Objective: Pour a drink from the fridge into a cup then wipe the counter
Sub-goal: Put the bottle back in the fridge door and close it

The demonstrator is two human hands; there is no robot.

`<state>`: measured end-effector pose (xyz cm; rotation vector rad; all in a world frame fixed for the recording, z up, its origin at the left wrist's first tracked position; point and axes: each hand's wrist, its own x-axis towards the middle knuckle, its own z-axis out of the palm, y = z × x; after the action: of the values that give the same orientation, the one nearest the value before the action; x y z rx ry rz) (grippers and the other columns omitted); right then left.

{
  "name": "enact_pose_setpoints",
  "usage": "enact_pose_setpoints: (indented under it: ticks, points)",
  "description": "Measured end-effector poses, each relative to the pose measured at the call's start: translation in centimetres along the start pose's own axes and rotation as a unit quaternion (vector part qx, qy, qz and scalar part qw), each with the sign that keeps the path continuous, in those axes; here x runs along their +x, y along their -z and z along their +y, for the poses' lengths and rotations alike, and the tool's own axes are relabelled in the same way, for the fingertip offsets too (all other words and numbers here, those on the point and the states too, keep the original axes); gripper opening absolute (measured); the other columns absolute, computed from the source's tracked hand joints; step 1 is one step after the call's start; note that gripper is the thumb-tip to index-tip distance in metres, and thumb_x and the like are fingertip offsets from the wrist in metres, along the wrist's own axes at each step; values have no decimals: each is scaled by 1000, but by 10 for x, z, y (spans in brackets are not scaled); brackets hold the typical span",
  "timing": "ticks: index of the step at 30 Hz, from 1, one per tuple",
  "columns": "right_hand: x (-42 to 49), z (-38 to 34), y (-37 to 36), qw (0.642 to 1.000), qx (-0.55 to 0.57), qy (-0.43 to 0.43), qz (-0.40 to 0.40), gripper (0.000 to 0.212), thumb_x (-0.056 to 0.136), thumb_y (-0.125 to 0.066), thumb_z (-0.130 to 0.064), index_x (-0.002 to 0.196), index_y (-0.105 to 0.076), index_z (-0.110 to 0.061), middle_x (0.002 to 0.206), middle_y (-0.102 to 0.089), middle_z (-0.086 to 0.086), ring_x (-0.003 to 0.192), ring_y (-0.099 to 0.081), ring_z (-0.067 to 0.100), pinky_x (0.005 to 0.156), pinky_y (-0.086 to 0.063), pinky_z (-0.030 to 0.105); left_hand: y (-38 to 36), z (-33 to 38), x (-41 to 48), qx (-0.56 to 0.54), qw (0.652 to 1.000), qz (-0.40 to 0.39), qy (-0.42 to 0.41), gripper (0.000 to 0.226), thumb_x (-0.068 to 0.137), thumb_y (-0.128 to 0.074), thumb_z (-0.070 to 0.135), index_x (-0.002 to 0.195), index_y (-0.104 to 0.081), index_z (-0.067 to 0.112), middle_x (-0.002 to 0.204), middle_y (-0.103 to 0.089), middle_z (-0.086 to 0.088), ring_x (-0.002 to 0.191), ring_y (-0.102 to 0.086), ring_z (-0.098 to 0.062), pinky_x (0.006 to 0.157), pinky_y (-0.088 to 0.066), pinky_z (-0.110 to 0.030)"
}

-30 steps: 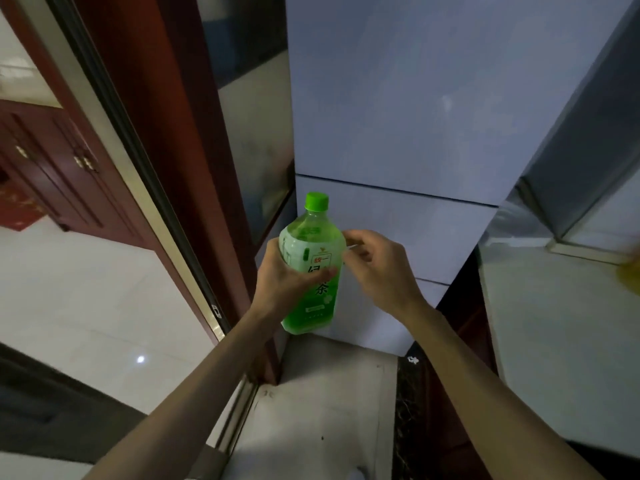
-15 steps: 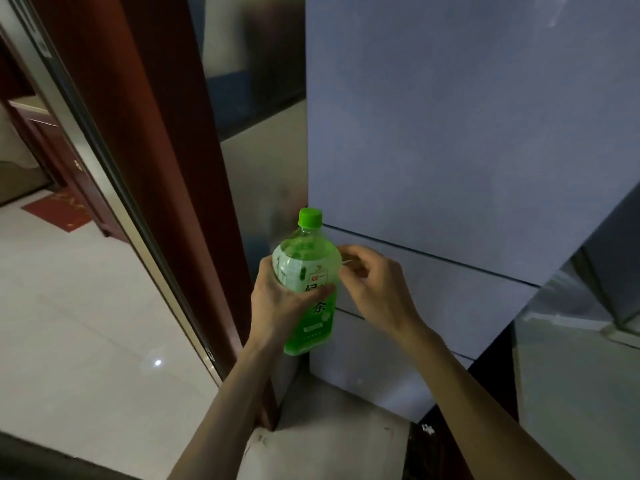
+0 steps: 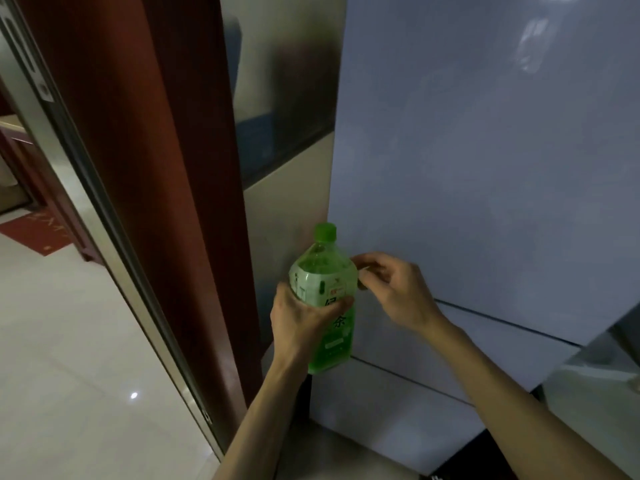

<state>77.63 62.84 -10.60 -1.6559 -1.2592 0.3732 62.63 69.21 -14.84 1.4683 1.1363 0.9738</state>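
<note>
— Two hands in front of the fridge (image 3: 485,168), then. What has the left hand (image 3: 299,323) got?
— It grips a green bottle (image 3: 327,289), fingers and thumb wrapped round the middle, over the label. The bottle is upright, held in the air just before the fridge's left edge, level with the seam under the tall upper door.
— Opened?
— No, the green cap (image 3: 325,232) sits on the neck. Green drink shows in the lower part.
— And the right hand (image 3: 394,292)?
— Just right of the bottle's shoulder, in front of the fridge door. Its fingers are curled, with thumb and forefinger drawn close together at the bottle's side. It's blurred, so I can't tell whether they touch the bottle or pinch anything.
— The fridge itself?
— Pale and glossy, every front closed: one tall door above and two lower fronts beneath, with dark seams between.
— What's left of the fridge?
— A red-brown wooden door frame (image 3: 138,168) with a metal edge. Beyond it is a pale tiled floor (image 3: 69,341), with a red mat (image 3: 34,230) far off to the left.
— To its right?
— A strip of pale counter (image 3: 595,393) at the fridge's lower right, dim and cut off by the picture's edge.
</note>
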Motion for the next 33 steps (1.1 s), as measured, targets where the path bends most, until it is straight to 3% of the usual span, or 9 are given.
enact_pose_setpoints:
  ticks: [3, 7, 11, 13, 17, 20, 23, 29, 33]
  points:
    - [36, 3, -5, 999, -35, -2, 11, 17, 91, -60, -6, 98, -73, -14, 93, -73, -2, 85, -70, 13, 81, -56, 28, 2, 2, 22, -11, 1000, -3, -8, 79, 53, -97, 31, 117, -53, 16, 108, -67, -1, 98, -68, -22, 83, -59, -46]
    - [86, 14, -11, 972, -221, 85, 5, 23, 93, -54, -5, 110, -69, -10, 107, -64, -2, 97, -60, 12, 89, -48, 25, 3, 3, 42, -18, 999, -14, -23, 89, 45, -90, 46, 120, -51, 17, 111, -66, -1, 102, -66, -21, 85, -58, -44]
    - [133, 29, -19, 846, -458, 272, -27, 31, 75, -63, 5, 105, -69, 1, 110, -66, 15, 105, -60, 30, 94, -48, 41, 1, 0, 48, -25, 999, -13, -26, 97, 40, -81, 59, 123, -51, 19, 113, -65, 0, 104, -65, -19, 86, -58, -45]
    - [154, 36, -25, 768, -560, 307, -50, 32, 71, -65, -2, 102, -71, 0, 109, -67, 15, 108, -59, 32, 106, -35, 40, 1, -3, 49, -27, 999, -20, -25, 97, 39, -80, 59, 122, -53, 18, 112, -66, 0, 103, -66, -20, 85, -58, -45]
    - [170, 38, -37, 659, -677, 313, -94, 18, 78, -62, -12, 92, -73, -6, 101, -66, 9, 107, -55, 30, 113, -30, 45, 3, -7, 52, -34, 999, -34, -21, 83, 39, -80, 58, 111, -56, 25, 107, -69, 1, 97, -69, -17, 80, -60, -42]
    - [176, 29, -42, 612, -734, 281, -90, 34, 84, -62, -18, 112, -68, -1, 121, -63, 15, 125, -48, 35, 117, -26, 50, 5, -5, 54, -35, 999, -33, -26, 64, 42, -80, 54, 99, -60, 33, 99, -72, 4, 90, -71, -11, 74, -62, -38]
    - [184, 19, -47, 547, -804, 199, -118, 44, 98, -41, -27, 134, -52, -4, 142, -49, 13, 141, -29, 36, 121, -4, 51, 7, -5, 59, -24, 999, -35, -18, 77, 44, -85, 54, 112, -64, 24, 101, -73, 4, 92, -72, -11, 75, -62, -42]
    - [196, 1, -75, 593, -792, 58, -136, 67, 95, -38, -50, 139, -42, 0, 145, -40, 15, 140, -22, 35, 121, -4, 47, 15, -6, 53, -10, 1000, -22, -12, 98, 42, -81, 57, 127, -50, 20, 114, -65, 3, 104, -66, -16, 83, -60, -41]
    - [186, 4, -76, 533, -834, 68, -125, 57, 101, -35, -39, 143, -39, -1, 152, -33, 16, 143, -19, 35, 121, -2, 46, 20, -12, 43, -13, 1000, -2, -6, 99, 40, -79, 60, 125, -51, 19, 112, -66, 3, 101, -67, -16, 82, -60, -41]
